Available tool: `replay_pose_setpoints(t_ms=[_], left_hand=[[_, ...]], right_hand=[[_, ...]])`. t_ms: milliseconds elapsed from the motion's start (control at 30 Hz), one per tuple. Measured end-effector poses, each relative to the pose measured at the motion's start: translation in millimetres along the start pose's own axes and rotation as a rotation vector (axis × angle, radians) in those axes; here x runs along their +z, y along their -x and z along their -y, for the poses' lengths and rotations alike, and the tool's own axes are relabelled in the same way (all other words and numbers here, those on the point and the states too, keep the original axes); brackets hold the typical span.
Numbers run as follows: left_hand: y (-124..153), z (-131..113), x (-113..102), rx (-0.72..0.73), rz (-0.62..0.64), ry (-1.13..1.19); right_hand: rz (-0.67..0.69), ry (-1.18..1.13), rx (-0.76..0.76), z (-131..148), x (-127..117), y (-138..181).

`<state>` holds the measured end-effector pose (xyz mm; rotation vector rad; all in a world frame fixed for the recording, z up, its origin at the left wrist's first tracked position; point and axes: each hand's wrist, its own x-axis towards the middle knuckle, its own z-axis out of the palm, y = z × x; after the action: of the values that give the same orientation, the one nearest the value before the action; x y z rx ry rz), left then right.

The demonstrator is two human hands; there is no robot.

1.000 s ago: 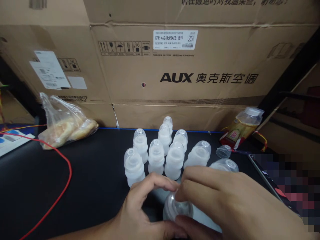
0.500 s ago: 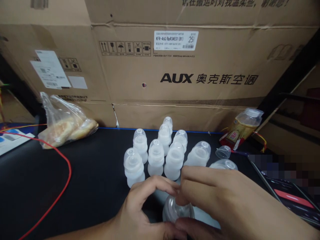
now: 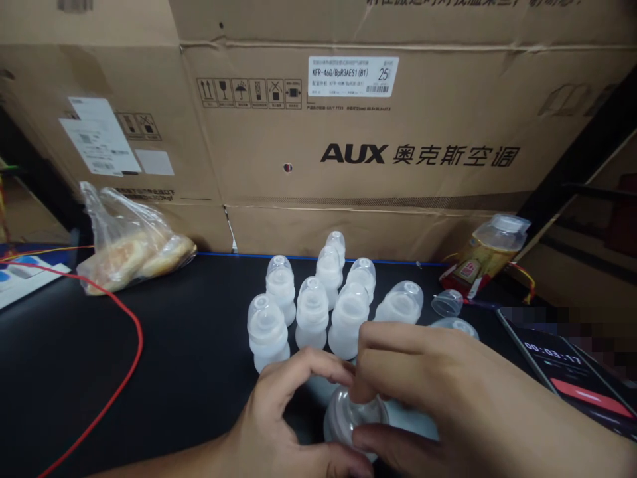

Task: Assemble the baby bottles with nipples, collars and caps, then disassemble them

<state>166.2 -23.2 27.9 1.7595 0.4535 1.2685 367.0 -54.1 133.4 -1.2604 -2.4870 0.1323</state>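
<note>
At the bottom middle, my left hand [image 3: 283, 405] curls its thumb and fingers around a small baby bottle [image 3: 338, 425] with a clear, shiny upper part. From above, my right hand [image 3: 418, 378] has its bent fingers and thumb on the top of the same bottle. The bottle's lower part and the exact finger contact are hidden. Several white baby bottles [image 3: 312, 318] with clear dome caps stand just beyond my hands. Another capped bottle [image 3: 401, 302] lies behind my right hand, and a clear domed piece [image 3: 455, 325] is partly covered by it.
A loose clear cap [image 3: 446, 303] lies near a tilted jar [image 3: 490, 249] at the right. A phone with a timer [image 3: 557, 358] rests beside my right forearm. Bagged bread [image 3: 134, 249] and a red wire [image 3: 134, 318] are on the left. A large cardboard box [image 3: 249, 146] stands behind.
The view has shifted slightly. My right thumb and fingers have moved a little on the bottle's top, while my left hand keeps its hold. The phone's timer digits now show clearly.
</note>
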Motion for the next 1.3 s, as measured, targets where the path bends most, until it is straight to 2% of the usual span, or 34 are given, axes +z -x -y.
replay_pose_setpoints(t_ms=[167,300,633,867,1100,1300], left_hand=[[2.7,2.3,-1.7,0.003,-0.021,-0.016],[3.9,1.8,-1.7,0.023,-0.008,-0.041],[-0.6,-2.2,-0.2,0.019,0.004,-0.007],[2.3,-1.4,1.1,0.008,0.012,0.041],[3.1,-1.2,-1.9,-0.026,-0.054,-0.11],[2.0,-2.6,-1.7,-0.041,-0.049,-0.051]], right_hand=[[0.052,-0.196,0.034,-4.8,-3.5,3.0],[0.069,-0.247,0.037,-6.3,-3.5,5.6],[-0.056,-0.108,0.027,-4.5,6.5,11.6],[-0.047,-0.132,-0.015,-3.9,6.8,11.0],[-0.082,-0.096,-0.006,1.8,12.2,5.8],[-0.111,-0.106,-0.015,-0.3,16.8,2.3]])
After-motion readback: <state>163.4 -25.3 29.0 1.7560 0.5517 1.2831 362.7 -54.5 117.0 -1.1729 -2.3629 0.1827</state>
